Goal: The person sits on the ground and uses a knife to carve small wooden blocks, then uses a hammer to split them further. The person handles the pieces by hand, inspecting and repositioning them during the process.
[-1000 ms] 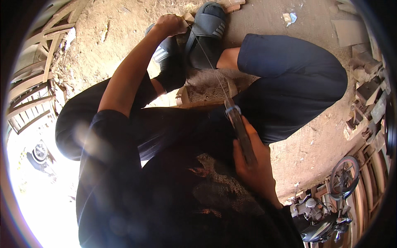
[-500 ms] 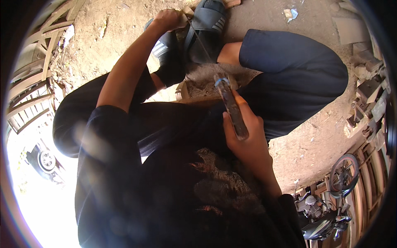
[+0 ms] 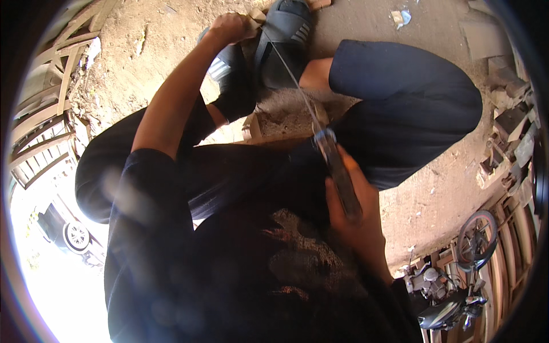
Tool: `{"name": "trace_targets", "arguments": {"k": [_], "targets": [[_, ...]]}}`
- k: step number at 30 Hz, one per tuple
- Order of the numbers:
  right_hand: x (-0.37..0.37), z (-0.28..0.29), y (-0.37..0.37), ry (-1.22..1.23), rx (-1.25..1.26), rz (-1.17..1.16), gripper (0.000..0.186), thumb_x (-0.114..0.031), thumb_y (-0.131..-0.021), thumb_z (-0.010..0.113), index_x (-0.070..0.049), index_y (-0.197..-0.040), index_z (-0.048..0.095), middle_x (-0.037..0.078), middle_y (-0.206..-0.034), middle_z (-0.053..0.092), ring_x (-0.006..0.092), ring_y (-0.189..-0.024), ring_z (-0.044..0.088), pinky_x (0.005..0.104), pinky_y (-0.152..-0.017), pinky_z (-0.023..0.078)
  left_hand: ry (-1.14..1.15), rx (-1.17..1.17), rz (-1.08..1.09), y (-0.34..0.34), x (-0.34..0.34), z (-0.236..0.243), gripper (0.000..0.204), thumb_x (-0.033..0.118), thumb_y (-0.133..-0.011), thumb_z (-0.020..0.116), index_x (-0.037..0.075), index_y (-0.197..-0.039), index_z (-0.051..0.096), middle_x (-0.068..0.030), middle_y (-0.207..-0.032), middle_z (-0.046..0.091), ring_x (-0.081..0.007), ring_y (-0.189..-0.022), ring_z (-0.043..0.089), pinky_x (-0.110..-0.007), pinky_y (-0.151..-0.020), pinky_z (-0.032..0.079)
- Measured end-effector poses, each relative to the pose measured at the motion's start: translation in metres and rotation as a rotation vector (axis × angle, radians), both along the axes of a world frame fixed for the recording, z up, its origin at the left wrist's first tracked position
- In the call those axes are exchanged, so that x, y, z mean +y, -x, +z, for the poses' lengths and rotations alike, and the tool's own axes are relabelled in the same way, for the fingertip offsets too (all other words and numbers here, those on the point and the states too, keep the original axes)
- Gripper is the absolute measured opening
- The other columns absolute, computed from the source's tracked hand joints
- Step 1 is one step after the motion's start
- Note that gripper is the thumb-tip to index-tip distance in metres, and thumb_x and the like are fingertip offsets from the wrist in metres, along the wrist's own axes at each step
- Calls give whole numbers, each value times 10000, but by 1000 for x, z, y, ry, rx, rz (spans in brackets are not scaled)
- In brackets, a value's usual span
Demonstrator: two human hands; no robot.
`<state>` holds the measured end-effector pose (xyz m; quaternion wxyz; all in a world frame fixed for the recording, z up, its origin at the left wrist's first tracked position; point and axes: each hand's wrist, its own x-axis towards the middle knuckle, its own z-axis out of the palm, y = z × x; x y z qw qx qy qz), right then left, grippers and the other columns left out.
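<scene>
At the far middle, beside the sandals, my left hand (image 3: 229, 28) is closed on a small piece of wood (image 3: 255, 22). My right hand (image 3: 359, 211) wraps round the dark handle of a long thin-bladed tool (image 3: 341, 180) with a bluish band at its collar. Its narrow blade runs up and left from the handle, its far end by the wood. Whether the edge touches the wood, and what kind of blade it is, I cannot make out. Black sandals (image 3: 286, 28) with pale stripes are on my feet, right by the wood and the blade.
My crossed legs in dark trousers (image 3: 406, 108) surround the work spot. Wood scraps (image 3: 509, 120) lie piled at the right, with a motorbike (image 3: 443, 297) at the lower right. Wooden slats (image 3: 43, 143) line the left. A bit of litter (image 3: 402, 19) is on the dirt floor.
My right hand has drawn the tool back toward my body and to the right, and more of its blade shows between the handle and the sandals. My left hand stays at the wood.
</scene>
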<state>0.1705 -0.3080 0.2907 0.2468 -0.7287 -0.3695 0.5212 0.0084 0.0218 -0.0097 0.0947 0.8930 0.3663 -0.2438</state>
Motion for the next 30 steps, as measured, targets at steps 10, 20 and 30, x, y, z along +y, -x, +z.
{"name": "trace_targets", "arguments": {"k": [10,20,30], "targets": [[6,6,-4,99,19,30,462,11,-881,518,52,-1337,450,256,-1193,602,306,-1091,634,337,-878,501,15,1,-66,-2,1,-12,569,568,-828,519,64,-1040,676,-166,-1011,691,-317,-964,670,-411,-848,535],[16,-19,-2,56,-8,63,496,-69,-885,539,-12,-1364,424,259,-893,659,422,-739,663,422,-628,526,5,-27,-7,-1,-2,-8,591,591,-828,528,61,-1042,676,-167,-1005,689,-317,-965,668,-415,-855,528],[8,-29,-2,-69,-93,0,444,-69,-881,566,13,-1309,485,217,-802,648,337,-736,672,371,-655,510,29,-170,5,-3,-11,18,374,361,-835,475,67,-911,693,-182,-885,699,-340,-862,690,-422,-787,555]]}}
